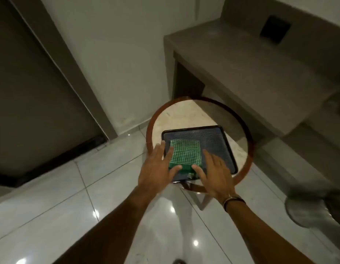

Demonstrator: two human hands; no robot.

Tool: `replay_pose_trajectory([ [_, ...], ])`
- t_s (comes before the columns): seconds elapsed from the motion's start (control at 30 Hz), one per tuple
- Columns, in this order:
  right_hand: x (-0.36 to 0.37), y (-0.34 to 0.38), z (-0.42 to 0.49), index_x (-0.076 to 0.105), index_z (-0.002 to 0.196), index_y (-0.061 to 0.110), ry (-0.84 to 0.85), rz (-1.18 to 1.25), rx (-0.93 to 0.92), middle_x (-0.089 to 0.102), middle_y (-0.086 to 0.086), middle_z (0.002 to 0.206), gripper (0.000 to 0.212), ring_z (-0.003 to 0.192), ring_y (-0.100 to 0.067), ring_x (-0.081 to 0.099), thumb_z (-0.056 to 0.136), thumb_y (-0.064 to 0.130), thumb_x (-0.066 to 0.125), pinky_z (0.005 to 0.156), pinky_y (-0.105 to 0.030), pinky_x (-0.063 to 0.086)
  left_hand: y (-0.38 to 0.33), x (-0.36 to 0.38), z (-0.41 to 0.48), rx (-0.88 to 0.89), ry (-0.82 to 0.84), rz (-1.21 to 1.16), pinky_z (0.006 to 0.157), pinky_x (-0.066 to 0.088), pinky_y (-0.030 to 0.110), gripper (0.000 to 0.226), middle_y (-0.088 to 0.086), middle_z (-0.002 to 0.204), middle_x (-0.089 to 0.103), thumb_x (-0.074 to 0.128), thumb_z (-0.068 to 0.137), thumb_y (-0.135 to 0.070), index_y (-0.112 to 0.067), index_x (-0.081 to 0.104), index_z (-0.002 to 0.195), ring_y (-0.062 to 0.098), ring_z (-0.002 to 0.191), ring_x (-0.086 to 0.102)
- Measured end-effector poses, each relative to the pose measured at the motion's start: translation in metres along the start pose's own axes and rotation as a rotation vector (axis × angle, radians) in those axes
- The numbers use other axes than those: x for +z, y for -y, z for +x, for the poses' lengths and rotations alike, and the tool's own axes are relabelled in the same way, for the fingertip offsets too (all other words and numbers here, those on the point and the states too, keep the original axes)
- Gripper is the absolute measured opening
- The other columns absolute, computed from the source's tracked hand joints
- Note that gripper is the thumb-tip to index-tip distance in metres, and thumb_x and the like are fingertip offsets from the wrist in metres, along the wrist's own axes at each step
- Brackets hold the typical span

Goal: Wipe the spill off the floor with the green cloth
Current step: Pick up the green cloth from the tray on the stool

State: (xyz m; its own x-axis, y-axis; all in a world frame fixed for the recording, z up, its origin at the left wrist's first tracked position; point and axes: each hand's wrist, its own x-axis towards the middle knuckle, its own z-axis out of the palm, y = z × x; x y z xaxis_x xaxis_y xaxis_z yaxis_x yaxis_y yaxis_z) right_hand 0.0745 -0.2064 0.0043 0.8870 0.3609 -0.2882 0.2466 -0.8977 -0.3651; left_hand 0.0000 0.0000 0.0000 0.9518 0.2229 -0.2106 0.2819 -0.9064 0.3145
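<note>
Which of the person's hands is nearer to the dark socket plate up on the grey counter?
Right. The right hand lies at the green cloth's right edge, on the side toward the socket plate; the left hand is at the cloth's left edge, farther away.

Both forearms are bare, with no sleeves showing anywhere along their visible length. The left hand [155,168] wears nothing: no ring, watch or band shows on it or on its wrist. The right hand [216,173] is likewise bare, but its wrist carries a narrow dark wristband [233,201] with a thin pale strand running alongside it
</note>
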Motion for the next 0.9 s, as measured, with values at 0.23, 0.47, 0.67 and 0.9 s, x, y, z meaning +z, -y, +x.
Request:
replay_pose_trajectory([
  [0.23, 0.082, -0.046, 0.111, 0.028, 0.171, 0.025, 0.013, -0.044, -0.026, 0.041, -0.018, 0.169, 0.07, 0.152, -0.039, 0.044, 0.111, 0.056, 0.049, 0.122, -0.057, 0.045, 0.01, 0.105, 0.104, -0.093, -0.057, -0.112, 0.124, 0.051, 0.05, 0.077, 0.012, 0.168, 0.052, 0.062, 0.109, -0.046, -0.017, 0.033, 0.174, 0.034, 0.155, 0.05],
  [0.47, 0.116, -0.059, 0.15, 0.043, 0.164, 0.025, 0.013, -0.001, 0.046, 0.043, -0.02, 0.155, 0.055, 0.141, -0.042, 0.048, 0.111, 0.028, 0.059, 0.115, -0.056, 0.051, 0.004, 0.14, 0.147, -0.23, -0.071, -0.115, 0.113, 0.054, 0.052, 0.063, 0.017, 0.151, 0.064, 0.072, 0.103, -0.031, -0.016, 0.05, 0.16, 0.04, 0.14, 0.056],
  [0.67, 0.115, -0.062, 0.162, 0.059, 0.155, 0.02, -0.027, 0.105, 0.07, 0.061, -0.022, 0.142, 0.057, 0.13, -0.042, 0.061, 0.103, -0.002, 0.06, 0.113, -0.053, 0.054, 0.0, 0.148, 0.157, -0.279, -0.088, -0.171, 0.112, 0.056, 0.054, 0.056, 0.024, 0.143, 0.068, 0.071, 0.098, -0.008, -0.009, 0.058, 0.152, 0.045, 0.133, 0.064],
  [0.9, 0.087, -0.042, 0.129, 0.068, 0.144, 0.015, -0.099, 0.343, 0.107, 0.065, -0.018, 0.143, 0.044, 0.132, -0.038, 0.064, 0.103, 0.0, 0.068, 0.118, -0.048, 0.053, 0.009, 0.112, 0.139, -0.401, -0.191, -0.712, 0.098, 0.067, 0.04, 0.038, 0.008, 0.121, 0.08, 0.078, 0.092, 0.004, -0.019, 0.07, 0.121, 0.027, 0.115, 0.079],
])
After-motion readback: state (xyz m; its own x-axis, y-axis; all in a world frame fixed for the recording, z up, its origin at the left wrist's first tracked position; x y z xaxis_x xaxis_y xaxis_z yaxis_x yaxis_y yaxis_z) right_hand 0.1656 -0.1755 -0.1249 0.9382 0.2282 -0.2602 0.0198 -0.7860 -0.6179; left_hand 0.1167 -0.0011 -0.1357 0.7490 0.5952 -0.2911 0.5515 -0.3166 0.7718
